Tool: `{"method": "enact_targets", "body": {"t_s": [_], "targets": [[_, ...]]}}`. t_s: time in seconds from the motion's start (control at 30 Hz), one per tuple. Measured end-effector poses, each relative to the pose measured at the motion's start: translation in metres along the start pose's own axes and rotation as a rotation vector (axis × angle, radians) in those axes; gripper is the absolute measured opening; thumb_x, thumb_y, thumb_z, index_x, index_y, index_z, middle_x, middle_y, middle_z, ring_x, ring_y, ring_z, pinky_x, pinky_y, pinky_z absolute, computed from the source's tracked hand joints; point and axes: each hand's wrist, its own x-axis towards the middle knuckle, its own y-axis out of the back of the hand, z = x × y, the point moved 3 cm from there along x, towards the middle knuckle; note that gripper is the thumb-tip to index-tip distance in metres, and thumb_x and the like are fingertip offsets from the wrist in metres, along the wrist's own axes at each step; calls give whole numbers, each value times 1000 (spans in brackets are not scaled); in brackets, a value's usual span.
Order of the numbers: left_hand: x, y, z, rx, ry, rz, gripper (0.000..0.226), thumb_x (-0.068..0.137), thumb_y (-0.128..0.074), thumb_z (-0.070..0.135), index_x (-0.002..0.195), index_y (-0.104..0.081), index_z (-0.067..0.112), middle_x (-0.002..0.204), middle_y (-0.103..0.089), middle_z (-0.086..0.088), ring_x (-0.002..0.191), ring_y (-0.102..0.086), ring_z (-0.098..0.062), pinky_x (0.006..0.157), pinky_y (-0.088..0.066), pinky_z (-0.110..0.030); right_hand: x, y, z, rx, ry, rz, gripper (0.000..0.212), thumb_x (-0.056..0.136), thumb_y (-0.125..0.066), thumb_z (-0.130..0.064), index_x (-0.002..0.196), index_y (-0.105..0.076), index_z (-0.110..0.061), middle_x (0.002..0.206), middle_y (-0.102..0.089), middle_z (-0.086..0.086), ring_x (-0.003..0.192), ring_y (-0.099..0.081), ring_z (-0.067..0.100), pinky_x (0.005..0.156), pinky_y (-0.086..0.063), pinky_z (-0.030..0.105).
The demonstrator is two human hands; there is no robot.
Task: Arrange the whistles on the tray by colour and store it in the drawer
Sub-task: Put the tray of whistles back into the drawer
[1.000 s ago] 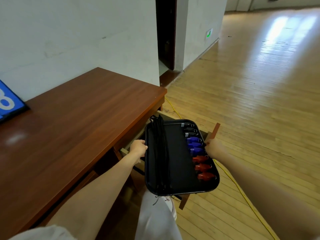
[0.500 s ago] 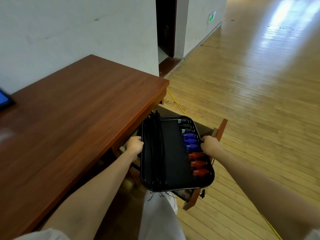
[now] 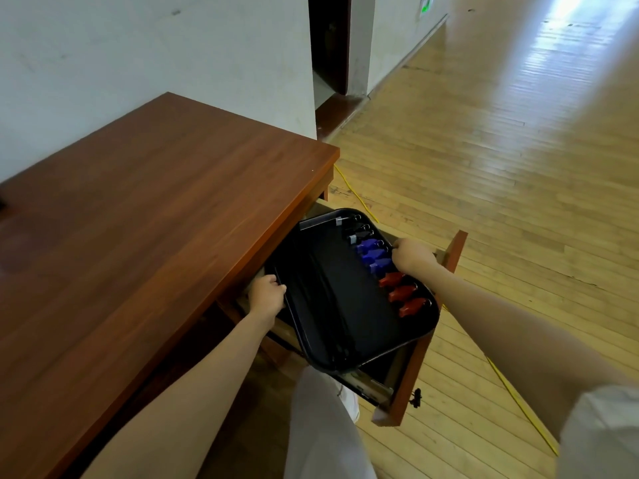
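Observation:
A black tray (image 3: 349, 305) hangs partly inside the pulled-out wooden drawer (image 3: 428, 340) under the desk. My left hand (image 3: 266, 295) grips its left rim and my right hand (image 3: 413, 255) grips its right rim. Along the tray's right side the whistles lie in a row: black ones (image 3: 358, 231) farthest, blue ones (image 3: 373, 255) in the middle, red ones (image 3: 404, 293) nearest. Black lanyard cords (image 3: 328, 305) run along the tray's left part. The tray's far left corner is under the desk top.
The brown desk (image 3: 155, 219) fills the left side, against a white wall. A yellow cable (image 3: 515, 395) runs over the wooden floor to the right of the drawer. My white trouser leg (image 3: 321, 426) is below the tray. A dark doorway (image 3: 328, 43) lies beyond.
Both hands have carried the tray down and leftward, from above the drawer to partly inside it and under the desk edge. The view has tilted downward.

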Motion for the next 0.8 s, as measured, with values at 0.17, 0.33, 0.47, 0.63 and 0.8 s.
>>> {"method": "enact_targets", "body": {"t_s": [0.17,0.33,0.47,0.63,0.8], "targets": [[-1,-6,-13,-30,32,53,46,92,-55,0,136,-44,3,131,-55,-16,117,-55,-31,98,-50,-47,16,-2,-12,-3,-24,-37,22,98,-38,-8,88,-56,-2,66,-57,7,53,-56,22,43,-42,29],[-6,-9,-21,-52,46,80,46,92,-52,-3,136,-38,6,133,-49,-17,117,-54,-32,98,-50,-47,32,-11,-27,90,6,-51,28,97,-35,-3,74,-52,-3,71,-55,10,68,-52,26,60,-41,34],[-7,-11,-29,-40,45,94,51,91,-50,-7,136,-31,8,137,-42,-21,121,-52,-35,96,-51,-48,44,-19,-35,160,32,-64,32,99,-34,-6,70,-49,-5,63,-51,7,59,-48,22,55,-40,33],[-10,-16,-27,71,58,80,55,92,-45,-7,140,-25,12,141,-38,-20,124,-50,-34,101,-48,-47,49,-30,-43,269,-7,-129,27,97,-34,-3,91,-58,6,72,-55,11,59,-50,23,54,-41,32],[-4,-27,-30,282,20,42,36,93,-49,-1,127,-43,7,136,-40,-17,114,-57,-33,97,-51,-43,66,-39,-38,294,30,-102,31,98,-35,-10,106,-62,2,95,-68,19,73,-63,31,64,-53,37]]}}
